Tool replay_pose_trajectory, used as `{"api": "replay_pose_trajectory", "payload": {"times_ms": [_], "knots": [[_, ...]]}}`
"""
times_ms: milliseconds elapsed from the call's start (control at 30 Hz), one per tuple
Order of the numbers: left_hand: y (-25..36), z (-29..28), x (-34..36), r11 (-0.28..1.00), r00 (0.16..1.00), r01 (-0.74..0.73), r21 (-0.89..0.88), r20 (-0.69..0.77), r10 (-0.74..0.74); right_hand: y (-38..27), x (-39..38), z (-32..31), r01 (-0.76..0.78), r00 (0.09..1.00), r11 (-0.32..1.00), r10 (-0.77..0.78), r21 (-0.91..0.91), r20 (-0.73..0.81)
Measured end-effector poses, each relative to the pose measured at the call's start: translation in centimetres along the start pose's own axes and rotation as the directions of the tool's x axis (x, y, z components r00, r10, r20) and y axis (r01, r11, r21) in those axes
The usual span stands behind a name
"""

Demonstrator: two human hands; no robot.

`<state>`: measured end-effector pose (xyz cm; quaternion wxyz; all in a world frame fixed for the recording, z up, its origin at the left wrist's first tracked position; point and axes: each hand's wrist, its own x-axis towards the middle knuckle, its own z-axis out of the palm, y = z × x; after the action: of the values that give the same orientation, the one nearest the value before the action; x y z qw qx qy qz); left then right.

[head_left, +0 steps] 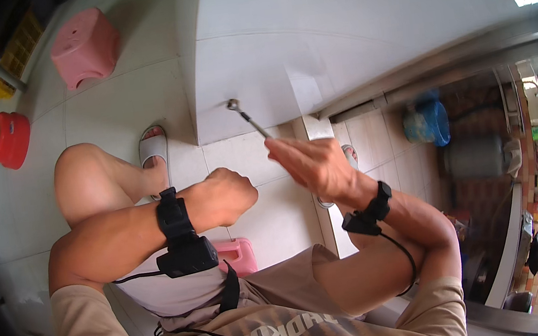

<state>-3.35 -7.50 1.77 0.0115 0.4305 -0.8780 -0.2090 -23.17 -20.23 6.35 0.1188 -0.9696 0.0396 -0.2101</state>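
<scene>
Over pale floor tiles [117, 109], a rod [256, 125] points toward a wall [334, 46].

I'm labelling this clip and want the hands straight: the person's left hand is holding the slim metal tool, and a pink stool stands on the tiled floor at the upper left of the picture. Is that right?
Not quite: the head view shows the slim metal tool in the right hand. The pink stool does stand on the tiled floor at the upper left.

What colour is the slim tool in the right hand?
The slim tool looks silvery, partly black; it shows best in the head view.
</scene>
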Motion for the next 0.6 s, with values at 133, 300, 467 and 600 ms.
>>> {"api": "replay_pose_trajectory", "payload": {"times_ms": [133, 300, 467, 600], "knots": [[0.3, -1.2, 0.3, 0.998, 0.991, 0.004, -0.063, 0.130, 0.005, -1.3, 0.9, 0.4, 0.077, 0.995, 0.996, -0.075, 0.035, -0.059], [0.5, 0.0, -0.1, 1.000, 1.000, -0.004, -0.008, 0.014, 0.004, -0.5, 0.3, 1.0, -0.026, 0.997, 1.000, 0.026, -0.007, 0.071], [0.5, 1.1, -0.4, 0.997, 0.983, -0.079, 0.004, -0.164, 0.079, -0.2, 1.0, 1.1, 0.013, 0.998, 1.000, -0.012, -0.018, 0.057], [1.3, 2.0, -0.9, 0.997, 0.999, -0.018, 0.071, -0.027, 0.020, -0.2, 0.8, 2.0, -0.172, 0.975, 0.985, 0.173, -0.017, 0.138]]}}
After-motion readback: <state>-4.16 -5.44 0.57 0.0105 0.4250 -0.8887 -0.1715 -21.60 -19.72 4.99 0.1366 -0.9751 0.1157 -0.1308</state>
